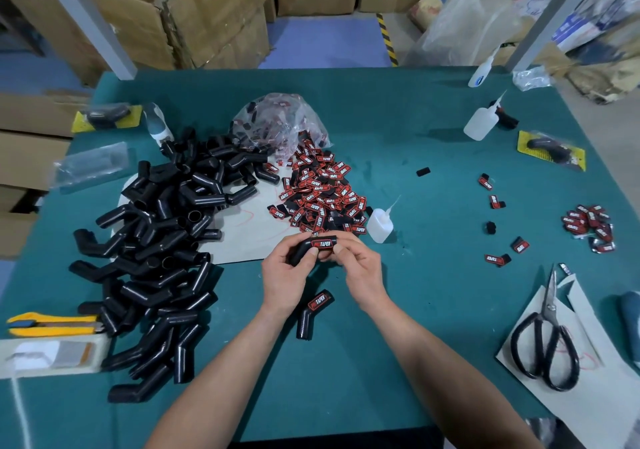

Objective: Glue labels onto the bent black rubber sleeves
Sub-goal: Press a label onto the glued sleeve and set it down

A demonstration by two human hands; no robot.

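Over the green tabletop (433,130), we clasp the bent black rubber sleeve (300,254) in our left hand (285,275) while our right hand (360,268) pinches its red-and-black label (322,244), which may skew if fresh glue lets it slide.

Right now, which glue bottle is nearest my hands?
The clear glue bottle beside the label pile, just beyond your right hand; the other bottles sit farther back.
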